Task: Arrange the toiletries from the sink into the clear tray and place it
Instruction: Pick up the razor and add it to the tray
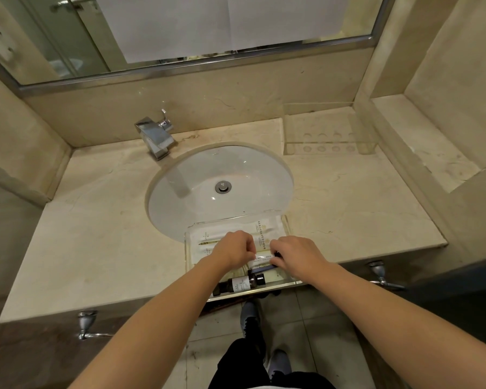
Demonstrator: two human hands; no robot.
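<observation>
A clear tray (pixel 190 242) sits at the counter's front edge, partly over the white sink bowl (pixel 222 175). Inside lie several flat white toiletry packets (pixel 261 227) and two small dark bottles (pixel 243 283) on their sides near the tray's front. My left hand (pixel 233 248) and my right hand (pixel 298 255) are both over the tray's middle, fingers pinched together on a white packet (pixel 261 261) between them. A dark thin item shows under my right fingers; what it is I cannot tell.
A chrome faucet (pixel 156 136) stands at the back left of the sink. A second clear acrylic holder (pixel 327 140) sits at the back right of the beige marble counter (pixel 96 234). A mirror hangs above. Two metal hooks stick out below the counter edge.
</observation>
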